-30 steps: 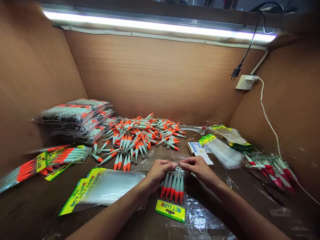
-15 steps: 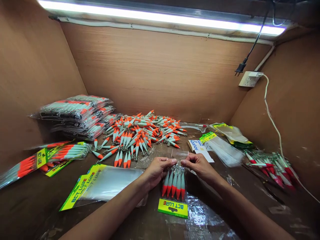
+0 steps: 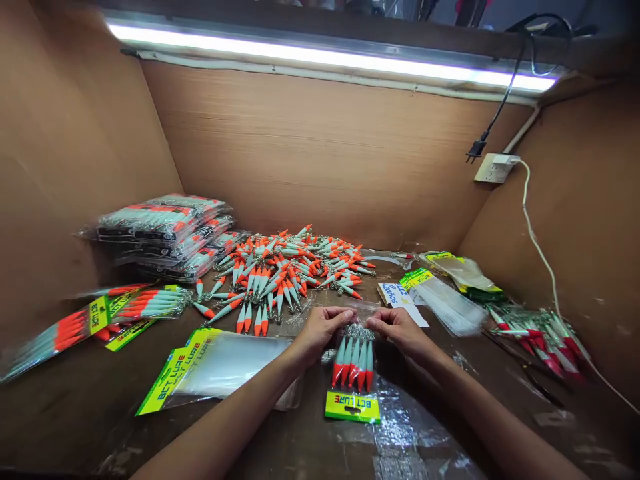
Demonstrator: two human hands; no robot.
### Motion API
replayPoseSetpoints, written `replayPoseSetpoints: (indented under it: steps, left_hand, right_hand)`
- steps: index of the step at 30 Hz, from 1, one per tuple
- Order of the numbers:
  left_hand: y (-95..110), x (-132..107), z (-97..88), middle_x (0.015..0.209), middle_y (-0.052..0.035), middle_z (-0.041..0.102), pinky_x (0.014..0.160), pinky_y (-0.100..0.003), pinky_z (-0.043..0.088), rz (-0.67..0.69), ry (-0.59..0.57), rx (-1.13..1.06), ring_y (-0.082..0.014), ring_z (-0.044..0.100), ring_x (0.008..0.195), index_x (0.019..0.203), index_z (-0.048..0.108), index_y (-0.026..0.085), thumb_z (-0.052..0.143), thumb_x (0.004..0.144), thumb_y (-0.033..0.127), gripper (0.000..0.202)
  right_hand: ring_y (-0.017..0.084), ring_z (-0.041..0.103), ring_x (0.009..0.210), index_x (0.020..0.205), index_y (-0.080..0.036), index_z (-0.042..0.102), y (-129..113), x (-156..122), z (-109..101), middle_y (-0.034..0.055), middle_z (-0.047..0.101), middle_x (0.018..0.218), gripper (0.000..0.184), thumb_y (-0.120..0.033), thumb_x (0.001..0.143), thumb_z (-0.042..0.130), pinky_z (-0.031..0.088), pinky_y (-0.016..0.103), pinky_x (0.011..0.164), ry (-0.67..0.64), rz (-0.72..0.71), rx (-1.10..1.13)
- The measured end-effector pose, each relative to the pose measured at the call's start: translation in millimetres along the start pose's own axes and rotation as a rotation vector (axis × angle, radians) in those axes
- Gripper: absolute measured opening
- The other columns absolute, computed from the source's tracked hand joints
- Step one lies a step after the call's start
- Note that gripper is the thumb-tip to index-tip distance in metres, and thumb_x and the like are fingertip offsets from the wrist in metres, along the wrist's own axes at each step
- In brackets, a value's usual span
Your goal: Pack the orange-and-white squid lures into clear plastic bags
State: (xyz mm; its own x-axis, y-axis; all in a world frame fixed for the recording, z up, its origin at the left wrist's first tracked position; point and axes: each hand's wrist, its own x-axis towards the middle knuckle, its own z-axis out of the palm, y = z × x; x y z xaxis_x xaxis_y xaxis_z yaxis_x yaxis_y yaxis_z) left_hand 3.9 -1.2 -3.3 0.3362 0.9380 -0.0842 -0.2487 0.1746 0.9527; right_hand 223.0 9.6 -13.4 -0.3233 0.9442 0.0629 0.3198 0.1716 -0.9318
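Observation:
My left hand (image 3: 320, 328) and my right hand (image 3: 397, 328) pinch the open top end of a clear plastic bag (image 3: 354, 363) lying on the table in front of me. Inside it lie several orange-and-pale-green lures, hooks up, tips toward me. The bag's yellow "BCT LURE" header card (image 3: 353, 407) points at me. Both hands are closed on the bag's mouth, thumbs almost touching.
A heap of loose lures (image 3: 285, 270) lies behind the hands. Stacked filled packs (image 3: 165, 233) sit at the far left, more filled bags (image 3: 100, 317) at the near left. Empty bags (image 3: 215, 367) lie left of my forearm, others (image 3: 445, 300) and red lures (image 3: 540, 337) right. Cardboard walls enclose the table.
The hands stay pinched on the bag's mouth. A clear flap of the bag has appeared above the hooks. The view has shifted slightly.

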Motion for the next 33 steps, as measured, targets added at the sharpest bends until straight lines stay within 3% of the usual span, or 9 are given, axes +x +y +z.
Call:
replayPoseSetpoints:
  steps: [3, 6, 10, 14, 17, 20, 25, 29, 33]
  left_hand:
    - [1.2, 0.3, -2.8, 0.091, -0.0124, 0.075, 0.066, -0.025, 0.044, 0.042, 0.043, 0.081, -0.0161, 0.064, 0.072, 0.096, 0.079, 0.011, 0.084, 0.067, 0.051, 0.050]
    - [1.4, 0.8, -4.5, 0.090, -0.0117, 0.074, 0.066, -0.025, 0.044, 0.065, 0.086, 0.105, -0.0160, 0.064, 0.073, 0.097, 0.079, 0.012, 0.079, 0.070, 0.055, 0.050]
    - [6.3, -1.2, -2.5, 0.076, -0.0071, 0.071, 0.065, -0.025, 0.042, 0.177, -0.011, 0.192, -0.0156, 0.058, 0.067, 0.094, 0.078, 0.010, 0.071, 0.078, 0.055, 0.049]
    - [12.8, -5.7, -1.2, 0.081, -0.0039, 0.072, 0.075, -0.027, 0.044, 0.354, -0.081, 0.349, -0.0198, 0.061, 0.078, 0.099, 0.077, 0.014, 0.061, 0.087, 0.043, 0.036]
    - [12.4, -6.3, -3.9, 0.072, -0.0013, 0.069, 0.067, -0.025, 0.040, 0.376, -0.034, 0.522, -0.0177, 0.057, 0.069, 0.086, 0.077, 0.014, 0.052, 0.089, 0.036, 0.033]
    - [9.4, -5.3, -6.4, 0.060, 0.0008, 0.061, 0.057, -0.024, 0.030, 0.353, 0.030, 0.629, -0.0143, 0.047, 0.057, 0.070, 0.072, 0.012, 0.052, 0.087, 0.034, 0.034]
    - [10.6, -8.9, -4.1, 0.063, -0.0002, 0.063, 0.059, -0.025, 0.032, 0.362, 0.033, 0.655, -0.0159, 0.050, 0.061, 0.073, 0.073, 0.013, 0.048, 0.086, 0.030, 0.032]
    - [11.7, -12.0, -1.9, 0.056, 0.0005, 0.059, 0.057, -0.025, 0.029, 0.356, 0.046, 0.706, -0.0150, 0.049, 0.056, 0.068, 0.072, 0.013, 0.051, 0.083, 0.027, 0.029]
    - [10.0, -9.4, -1.0, 0.064, -0.0030, 0.068, 0.059, -0.026, 0.036, 0.323, 0.004, 0.616, -0.0168, 0.055, 0.058, 0.077, 0.076, 0.013, 0.054, 0.085, 0.035, 0.032]
  right_hand:
    - [0.016, 0.055, 0.067, 0.090, -0.014, 0.072, -7.8, -3.7, 1.7, 0.0034, 0.065, 0.078, 0.040, -0.053, 0.087, 0.064, 0.043, 0.028, 0.063, 0.204, -0.121, -0.186]
    - [0.025, 0.059, 0.097, 0.118, -0.019, 0.067, -32.0, -10.6, 6.8, 0.0106, 0.066, 0.111, 0.030, -0.035, 0.095, 0.058, 0.048, 0.039, 0.085, 0.450, -0.424, -0.471]
    - [0.027, 0.056, 0.105, 0.117, -0.021, 0.066, -69.2, -9.2, 19.9, 0.0118, 0.066, 0.112, 0.023, -0.020, 0.098, 0.052, 0.048, 0.042, 0.092, 0.221, -0.655, -0.859]
    - [0.025, 0.057, 0.096, 0.101, -0.017, 0.065, -83.8, 6.3, 30.8, 0.0116, 0.065, 0.101, 0.014, -0.012, 0.095, 0.054, 0.048, 0.036, 0.083, 0.078, -0.592, -1.170]
    - [0.024, 0.058, 0.091, 0.096, -0.016, 0.064, -83.3, 13.2, 34.4, 0.0103, 0.065, 0.096, 0.010, -0.012, 0.095, 0.055, 0.046, 0.034, 0.079, 0.008, -0.599, -1.277]
    - [0.022, 0.059, 0.091, 0.101, -0.016, 0.063, -83.1, 13.1, 33.6, 0.0091, 0.065, 0.099, 0.012, -0.011, 0.095, 0.053, 0.046, 0.032, 0.079, -0.057, -0.646, -1.280]
    - [0.019, 0.061, 0.088, 0.098, -0.017, 0.063, -81.3, 10.2, 27.5, 0.0069, 0.066, 0.095, 0.013, -0.010, 0.094, 0.053, 0.045, 0.029, 0.077, -0.089, -0.625, -1.232]
    - [0.020, 0.060, 0.081, 0.090, -0.017, 0.064, -66.6, 11.4, 33.7, 0.0074, 0.067, 0.088, 0.009, -0.013, 0.089, 0.057, 0.043, 0.029, 0.074, 0.027, -0.554, -1.140]
    - [0.018, 0.060, 0.073, 0.083, -0.018, 0.068, -49.5, 25.4, 25.5, 0.0051, 0.068, 0.080, 0.016, -0.026, 0.091, 0.056, 0.044, 0.029, 0.070, 0.289, -0.412, -0.643]
